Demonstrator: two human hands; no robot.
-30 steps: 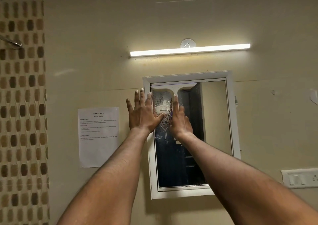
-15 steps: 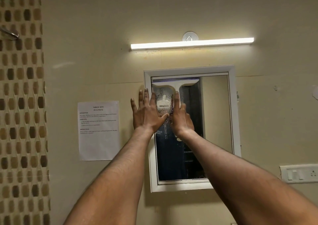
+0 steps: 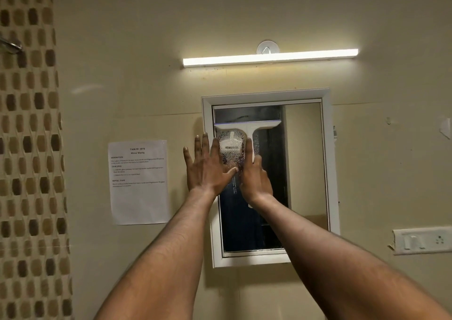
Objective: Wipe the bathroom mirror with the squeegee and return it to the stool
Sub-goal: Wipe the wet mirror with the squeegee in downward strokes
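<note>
Up at the mirror point(image 3: 303, 163), the right hand point(image 3: 255, 180) grips the white squeegee point(image 3: 247, 125) by its handle; the left hand point(image 3: 208, 170) lies flat, fingers spread, on the frame.

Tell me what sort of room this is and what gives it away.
Most likely a home bathroom. A white-framed wall mirror hangs under a lit white tube light, a chrome shower fitting juts from the brown mosaic-tiled wall strip, and water droplets cling to the glass beside the white plastic squeegee.
</note>
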